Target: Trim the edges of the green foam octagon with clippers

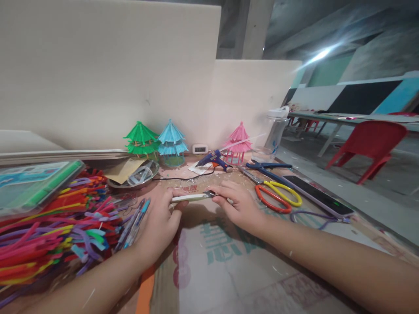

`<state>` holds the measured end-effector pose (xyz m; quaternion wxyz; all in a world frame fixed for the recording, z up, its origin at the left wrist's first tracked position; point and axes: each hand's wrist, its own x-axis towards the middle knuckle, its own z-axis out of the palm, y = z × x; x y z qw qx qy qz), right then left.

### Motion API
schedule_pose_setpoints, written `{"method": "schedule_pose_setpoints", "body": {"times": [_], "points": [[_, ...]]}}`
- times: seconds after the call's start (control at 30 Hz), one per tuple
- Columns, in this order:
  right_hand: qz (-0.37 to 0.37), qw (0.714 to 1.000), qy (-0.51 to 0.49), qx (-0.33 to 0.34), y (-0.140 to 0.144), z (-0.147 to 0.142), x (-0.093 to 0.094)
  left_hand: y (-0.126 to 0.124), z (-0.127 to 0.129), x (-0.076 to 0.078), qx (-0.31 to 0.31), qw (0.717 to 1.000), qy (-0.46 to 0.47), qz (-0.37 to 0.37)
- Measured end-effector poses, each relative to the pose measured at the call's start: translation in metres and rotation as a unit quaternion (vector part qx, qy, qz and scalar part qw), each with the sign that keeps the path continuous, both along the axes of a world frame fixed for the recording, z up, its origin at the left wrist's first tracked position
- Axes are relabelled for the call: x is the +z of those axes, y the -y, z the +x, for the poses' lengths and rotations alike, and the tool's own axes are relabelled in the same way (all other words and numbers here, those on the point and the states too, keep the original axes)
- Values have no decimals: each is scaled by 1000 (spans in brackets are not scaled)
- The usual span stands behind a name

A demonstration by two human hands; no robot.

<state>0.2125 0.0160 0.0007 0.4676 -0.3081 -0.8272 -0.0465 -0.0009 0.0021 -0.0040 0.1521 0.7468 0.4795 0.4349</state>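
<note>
left hand (162,218) and right hand (237,205) both closed on a pale stick-like piece (190,198) with a small metal clip or blade end (209,194), held low over the cardboard-covered surface (229,270); exactly what the metal part is, cannot tell.

risks, as judged: if that end is a blade, right fingertips sit right at it and a slip could nick them. glue gun (214,160) lies just behind the hands with its cord trailing; a forearm could snag it. phone (319,196) near the surface edge, scissors (278,196) beside it.

containers: metal dish (134,181) holds clear bits, contents unclear. green-lidded plastic box (36,183) at left, shut, resting over a heap of coloured pipe cleaners (55,222). clear bottle (276,128) at back, looks nearly empty.
</note>
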Motion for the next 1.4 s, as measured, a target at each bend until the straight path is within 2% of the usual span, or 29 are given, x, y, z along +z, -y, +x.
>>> {"method": "schedule_pose_setpoints", "body": {"times": [0.23, 0.53, 0.83, 1.13, 1.4], "points": [[11, 1000, 20, 14, -1, 0, 0, 1, -2, -1, -1, 999, -29, 14], [13, 999, 26, 16, -2, 0, 0, 0, -2, -1, -6, 1000, -24, 16], [-9, 1000, -19, 13, -1, -1, -3, 1, 0, 0, -14, 1000, -2, 9], [5, 1000, 16, 23, 1, -1, 0, 1, -1, -2, 4, 1000, -15, -3], [1, 999, 36, 22, 0, 0, -1, 2, 4, 4, -22, 999, -10, 27]]}}
